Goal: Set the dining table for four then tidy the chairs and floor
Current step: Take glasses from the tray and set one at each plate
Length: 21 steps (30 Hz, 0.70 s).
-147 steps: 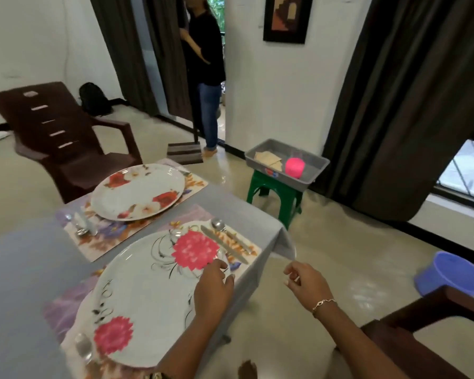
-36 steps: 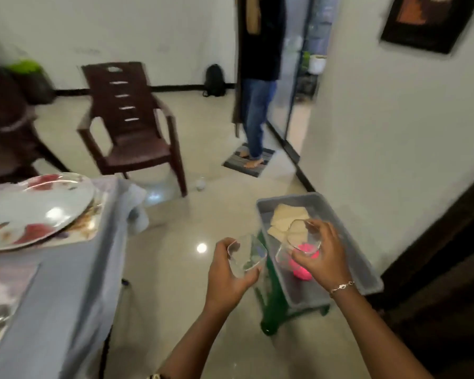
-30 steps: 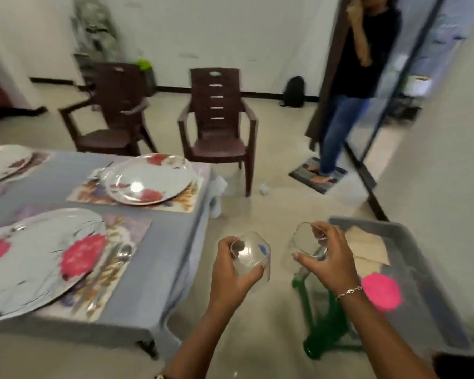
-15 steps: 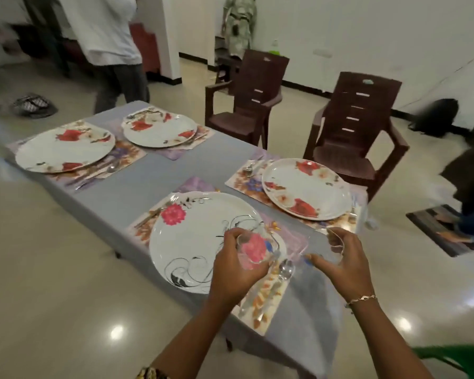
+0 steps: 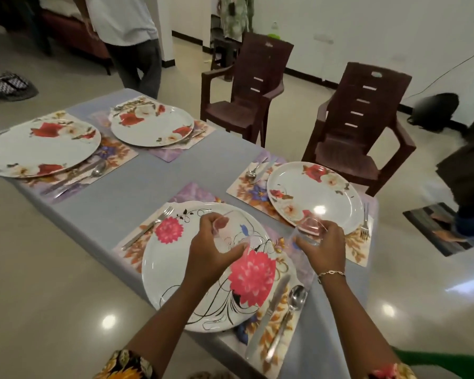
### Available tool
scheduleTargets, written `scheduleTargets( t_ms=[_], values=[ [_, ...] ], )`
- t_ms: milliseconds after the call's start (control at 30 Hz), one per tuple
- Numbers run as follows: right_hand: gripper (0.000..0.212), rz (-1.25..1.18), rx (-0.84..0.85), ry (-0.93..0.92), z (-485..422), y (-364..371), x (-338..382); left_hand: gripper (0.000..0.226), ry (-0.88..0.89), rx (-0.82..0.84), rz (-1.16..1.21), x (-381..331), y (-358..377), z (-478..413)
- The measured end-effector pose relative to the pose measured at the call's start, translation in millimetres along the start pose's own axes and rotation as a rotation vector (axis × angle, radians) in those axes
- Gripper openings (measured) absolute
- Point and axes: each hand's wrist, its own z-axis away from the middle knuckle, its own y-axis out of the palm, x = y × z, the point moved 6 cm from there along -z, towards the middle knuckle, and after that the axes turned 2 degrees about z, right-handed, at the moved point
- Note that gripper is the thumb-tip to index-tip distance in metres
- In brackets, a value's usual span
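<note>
Now we stand at the near end of the grey-clothed dining table [image 5: 137,187] with a glass in each hand. Our left hand [image 5: 208,253] curls fingers and thumb round the first clear drinking glass [image 5: 234,231], which is tilted above the white round plate with pink flowers [image 5: 170,272]; through its wall we see only the plate's pattern. Our right hand [image 5: 323,247] grips the second clear drinking glass [image 5: 309,227] from the side, just beside the rim of the white round plate with red and white flowers [image 5: 320,192]. Whether this glass touches the table we cannot tell. The hands are apart, each clamped on its own glass. Each plate sits on a floral placemat [image 5: 274,340]. A steel knife [image 5: 268,310] and steel spoon [image 5: 293,299] lie right of the near plate, and a steel fork [image 5: 148,228] lies to its left. Two more flowered plates [image 5: 39,149] sit at the far end.
</note>
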Motion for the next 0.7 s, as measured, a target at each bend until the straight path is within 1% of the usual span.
scheduleTargets(
  t_ms=[200,467,533,633,700],
  values=[
    [0.067,0.051,0.009,0.053,-5,14,-4,0.071,-0.023,0.046,-0.025,10,14,-21],
    [0.072,0.137,-0.007,0.115,5,18,-7,0.064,-0.031,0.079,-0.049,15,11,-27],
    [0.073,0.156,-0.083,0.060,9,12,4,0.064,-0.030,0.083,-0.050,16,5,-27],
    [0.064,0.154,-0.232,-0.092,18,6,36,0.064,-0.030,0.088,-0.037,21,-11,-31],
    [0.060,0.102,-0.217,-0.191,27,19,63,0.065,-0.036,0.077,-0.022,24,-28,-34]
  ],
)
